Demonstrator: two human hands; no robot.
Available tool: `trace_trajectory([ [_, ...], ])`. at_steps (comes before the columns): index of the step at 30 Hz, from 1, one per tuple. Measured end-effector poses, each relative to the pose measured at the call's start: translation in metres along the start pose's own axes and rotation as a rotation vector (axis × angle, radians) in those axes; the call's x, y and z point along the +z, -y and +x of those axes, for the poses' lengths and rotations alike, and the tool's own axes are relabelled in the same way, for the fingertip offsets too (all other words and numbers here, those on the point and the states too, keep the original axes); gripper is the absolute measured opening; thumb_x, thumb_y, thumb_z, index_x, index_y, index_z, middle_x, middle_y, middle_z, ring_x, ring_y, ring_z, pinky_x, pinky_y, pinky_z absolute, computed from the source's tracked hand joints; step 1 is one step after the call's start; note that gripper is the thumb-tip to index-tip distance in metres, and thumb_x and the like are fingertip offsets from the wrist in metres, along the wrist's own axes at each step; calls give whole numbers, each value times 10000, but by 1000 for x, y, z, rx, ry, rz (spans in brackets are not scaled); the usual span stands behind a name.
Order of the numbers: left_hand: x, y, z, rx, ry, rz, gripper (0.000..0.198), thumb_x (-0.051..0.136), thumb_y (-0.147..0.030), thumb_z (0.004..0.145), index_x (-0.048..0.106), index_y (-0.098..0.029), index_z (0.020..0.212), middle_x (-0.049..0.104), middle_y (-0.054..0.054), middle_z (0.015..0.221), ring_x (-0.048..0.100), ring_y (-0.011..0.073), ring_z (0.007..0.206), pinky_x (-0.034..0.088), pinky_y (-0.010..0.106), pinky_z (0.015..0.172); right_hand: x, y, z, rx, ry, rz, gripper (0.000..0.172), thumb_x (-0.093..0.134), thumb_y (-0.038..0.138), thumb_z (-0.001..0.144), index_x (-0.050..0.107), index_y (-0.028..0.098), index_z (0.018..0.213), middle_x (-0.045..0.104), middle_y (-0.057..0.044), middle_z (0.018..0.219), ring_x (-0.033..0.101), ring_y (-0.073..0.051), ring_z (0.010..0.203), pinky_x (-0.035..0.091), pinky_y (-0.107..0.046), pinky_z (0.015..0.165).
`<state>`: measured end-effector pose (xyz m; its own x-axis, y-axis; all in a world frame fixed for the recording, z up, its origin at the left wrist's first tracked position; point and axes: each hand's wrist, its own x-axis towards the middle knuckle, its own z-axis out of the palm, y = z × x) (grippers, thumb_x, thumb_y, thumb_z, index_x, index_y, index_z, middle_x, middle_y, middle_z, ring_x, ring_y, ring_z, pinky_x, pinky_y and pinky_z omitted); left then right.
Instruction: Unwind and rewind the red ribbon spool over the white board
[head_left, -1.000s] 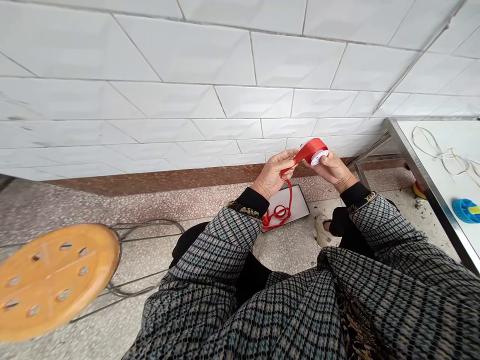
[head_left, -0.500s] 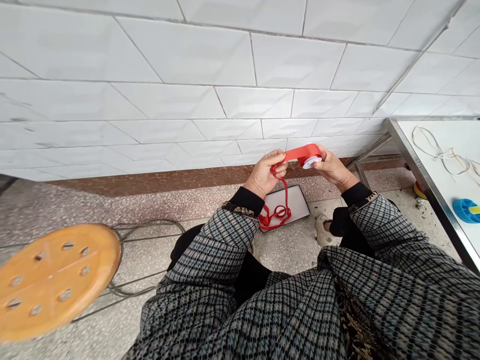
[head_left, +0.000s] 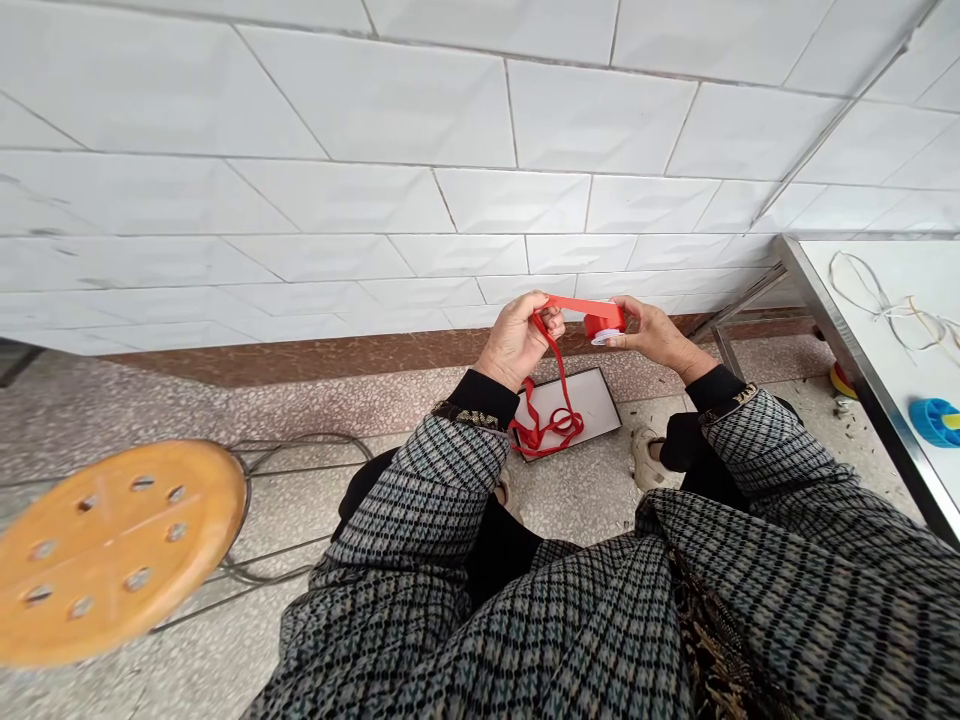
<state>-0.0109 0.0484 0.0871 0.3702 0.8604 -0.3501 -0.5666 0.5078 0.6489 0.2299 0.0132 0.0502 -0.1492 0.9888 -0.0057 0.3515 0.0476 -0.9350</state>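
Note:
My right hand (head_left: 651, 332) is closed around a spool of red ribbon (head_left: 603, 326) with a white rim at its lower side. From the spool a flat length of red ribbon (head_left: 574, 305) stretches left to my left hand (head_left: 519, 340), whose thumb and fingers pinch it. Below the left hand the loose ribbon hangs down and lies in curls in a shallow white box lid (head_left: 596, 405) with a dark edge on the floor. My fingers partly cover the spool.
An orange round stool (head_left: 120, 550) with holes stands at the left. On the right is a metal-edged table (head_left: 877, 400) bearing thin wire (head_left: 874, 300) and a blue round object (head_left: 932, 422). A white tiled wall (head_left: 480, 200) rises in front. My shoe (head_left: 646, 460) is beside the lid.
My left hand has moved slightly left. The spool has tilted and shifted a little left and down in my right hand, and the ribbon between the hands now looks narrower.

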Motion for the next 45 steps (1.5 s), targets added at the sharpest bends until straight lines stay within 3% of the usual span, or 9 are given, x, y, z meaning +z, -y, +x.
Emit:
trace_trajectory([
  [7,-6,0,-3,9,77,84,336,672,-109,760,391,-197,600,406,-78,529,374,23,429,307,188,481,-2,-13,3,55,-25,-62,608,957,436,669,731,217,1190,780,-53,1101,675,-262,989,551,-470,1028],
  [10,-9,1,-1,2,79,104,379,658,-95,725,326,-202,575,328,-94,500,272,7,393,223,178,440,-3,-15,4,47,-57,-42,601,953,419,667,736,220,1191,790,-62,1154,682,-282,1068,529,-485,1075],
  [14,-10,2,1,-13,-2,139,391,675,-100,729,323,-200,591,349,-92,520,223,0,393,163,169,416,-3,-12,4,25,-53,98,673,962,443,670,715,223,1257,786,-78,1272,688,-306,1212,520,-478,1123],
  [18,-7,1,1,27,-40,119,412,716,-121,763,339,-198,617,350,-93,547,210,0,408,173,157,419,-2,-10,3,31,-34,90,678,976,425,656,716,217,1247,789,-71,1236,698,-304,1184,524,-492,1122],
  [25,-4,-5,2,70,-45,62,382,705,-112,793,370,-196,629,375,-89,569,204,-1,418,184,181,417,1,-13,2,-49,-6,-269,575,1026,307,640,783,221,1153,782,-97,1101,690,-323,1058,520,-528,1071],
  [30,-7,-3,3,62,-58,72,332,675,-106,778,393,-193,624,384,-90,555,209,0,412,187,183,415,-1,-21,4,-70,-11,-373,575,1021,362,674,787,240,1185,781,-103,1107,672,-324,1010,509,-562,1056],
  [34,-10,-1,2,43,-50,94,372,684,-111,766,356,-197,614,347,-95,543,206,-5,404,186,171,416,-3,-28,7,-51,-73,-386,612,1041,397,632,804,247,1176,757,-98,1036,655,-340,1025,512,-588,1073],
  [38,-9,0,1,14,-57,94,365,656,-100,740,333,-199,602,339,-94,516,198,-3,395,177,167,411,-5,-27,6,-40,-93,-296,626,1021,375,645,790,234,1209,768,-103,1149,675,-355,1141,522,-572,1116],
  [45,-10,2,3,-2,-77,84,318,620,-81,715,353,-193,585,349,-90,506,220,-1,383,167,157,404,-5,-20,5,30,-52,-166,663,944,356,715,716,175,1311,786,-122,1263,732,-308,1167,567,-498,1123],
])
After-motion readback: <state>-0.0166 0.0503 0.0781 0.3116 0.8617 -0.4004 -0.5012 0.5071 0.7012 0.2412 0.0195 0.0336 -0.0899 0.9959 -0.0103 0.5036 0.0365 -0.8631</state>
